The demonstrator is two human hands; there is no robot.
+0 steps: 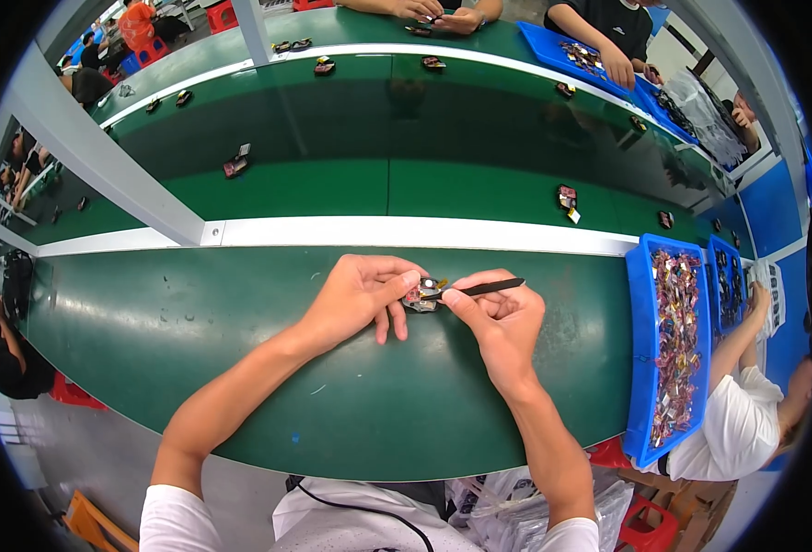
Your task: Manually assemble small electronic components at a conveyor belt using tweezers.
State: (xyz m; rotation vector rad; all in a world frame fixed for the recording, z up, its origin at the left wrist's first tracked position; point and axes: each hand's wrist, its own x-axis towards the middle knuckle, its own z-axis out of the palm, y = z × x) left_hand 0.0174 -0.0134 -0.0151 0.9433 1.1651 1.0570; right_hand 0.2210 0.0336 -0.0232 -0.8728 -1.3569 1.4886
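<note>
A small dark electronic part with metal and reddish bits (421, 295) sits on the green counter (240, 322), pinched between the two hands. The left hand (360, 296) closes around it from the left, thumb and forefinger tips pressed on its near edge while the remaining fingers (389, 324) rest on the counter below it. The right hand (500, 317) is curled shut around a slim black pointed tool (484, 288), held like a pen, with its tip touching the right side of the part just past the left thumb.

The grip on the part looks light and covers only one edge, so I judge that a sideways push from the tool tip could twist the part out of the left fingers or skid it across the smooth counter. The tip also works very close to the left thumb; a slip off the part would likely jab it. Pressing too hard could bend or scratch the small fittings, whose detail is too small to make out.

Beyond the fingers runs a white rail (406, 232), then a green conveyor belt (378, 138) carrying similar small parts (567, 199). To the right of the right hand stands a blue plastic tray of mixed small components (674, 350), where a neighbour in a white shirt (737, 414) sits; a part flicked rightward could land among those and be lost.
</note>
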